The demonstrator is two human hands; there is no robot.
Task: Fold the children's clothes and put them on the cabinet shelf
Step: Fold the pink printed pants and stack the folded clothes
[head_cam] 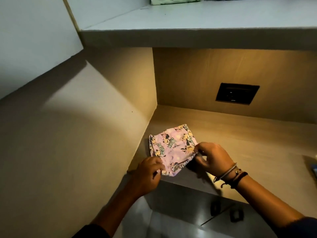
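Observation:
A small pink children's garment (173, 145) with a cartoon print lies flat on the wooden counter (240, 140) inside a lit niche, close to the left wall. My left hand (149, 174) pinches its near left corner at the counter's front edge. My right hand (212, 158), with bracelets on the wrist, pinches its right edge. Above the niche runs a pale shelf (188, 23). A folded green cloth (175, 0) sits at the shelf's back, cut off by the frame's top.
A dark socket plate (237, 93) is set in the niche's back wall. Drawer fronts with dark handles (236, 215) sit below the counter. Something blue (314, 170) shows at the right edge of the counter. A white cabinet door (34, 31) stands at the upper left.

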